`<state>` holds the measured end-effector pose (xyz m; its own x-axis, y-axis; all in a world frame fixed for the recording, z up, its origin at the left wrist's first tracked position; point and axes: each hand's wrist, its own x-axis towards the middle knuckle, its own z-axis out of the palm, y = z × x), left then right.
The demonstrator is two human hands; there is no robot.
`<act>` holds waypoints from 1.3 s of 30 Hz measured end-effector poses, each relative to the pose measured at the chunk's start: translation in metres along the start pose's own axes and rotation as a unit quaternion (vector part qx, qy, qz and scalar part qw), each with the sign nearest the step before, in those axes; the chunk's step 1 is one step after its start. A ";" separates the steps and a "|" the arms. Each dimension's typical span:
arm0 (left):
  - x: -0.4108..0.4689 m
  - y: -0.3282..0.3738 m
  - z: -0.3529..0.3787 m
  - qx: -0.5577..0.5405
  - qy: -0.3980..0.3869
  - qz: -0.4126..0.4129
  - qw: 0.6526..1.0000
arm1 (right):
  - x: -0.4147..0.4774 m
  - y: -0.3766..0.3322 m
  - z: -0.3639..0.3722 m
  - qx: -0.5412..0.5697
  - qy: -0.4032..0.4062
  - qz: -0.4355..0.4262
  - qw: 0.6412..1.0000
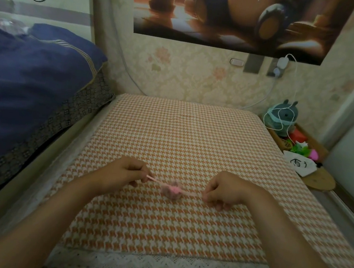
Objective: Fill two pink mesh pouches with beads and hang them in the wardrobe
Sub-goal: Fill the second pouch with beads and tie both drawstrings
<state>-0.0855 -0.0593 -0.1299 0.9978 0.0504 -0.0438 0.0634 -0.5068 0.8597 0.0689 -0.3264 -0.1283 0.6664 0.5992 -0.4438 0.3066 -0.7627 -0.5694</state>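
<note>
Your left hand: fingers curled in, thumb and forefinger pinching the end of a pink drawstring. Your right hand: same curl, pinching the opposite string end. Both strings run taut and near level.

Between your hands hangs one pink mesh pouch, its neck gathered into a tight pink knot of fabric with a small greyish bulge below. It sits just above or on the houndstooth tablecloth; can't tell which. Beads inside aren't distinguishable, too blurred. No second pouch in view.

Judgement: you're cinching the mouth closed, so filling of this one looks done. Hanging is not yet begun, and no wardrobe shows.

Handling: the pouch reads as light, soft and floppy, and the mesh is likely to snag. It will sag around its load and won't hold shape. The strings are thin and could slip through dry fingers, so pinch near the ends as you have them. To carry it, take both strings together close above the neck and let the body dangle. Squeezing the mesh could work beads back out if the mouth is loose.

Outward: lace hem on the near edge, blue bedding left, plush toy far right
</note>
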 end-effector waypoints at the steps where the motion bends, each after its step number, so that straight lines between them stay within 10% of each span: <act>1: 0.001 0.002 0.005 -0.020 -0.001 0.009 1.000 | -0.001 -0.001 0.001 -0.010 -0.004 -0.001 1.000; 14: 0.039 0.005 0.055 -0.086 0.007 0.016 0.996 | 0.017 -0.040 0.022 -0.021 0.224 -0.126 0.966; 39: 0.043 -0.002 0.062 -0.144 0.050 -0.059 0.987 | 0.019 -0.044 0.030 0.187 0.058 -0.057 0.979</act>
<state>-0.0417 -0.1093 -0.1652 0.9757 0.1863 -0.1151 0.1568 -0.2271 0.9612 0.0480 -0.2744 -0.1321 0.7209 0.6279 -0.2933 0.1273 -0.5360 -0.8346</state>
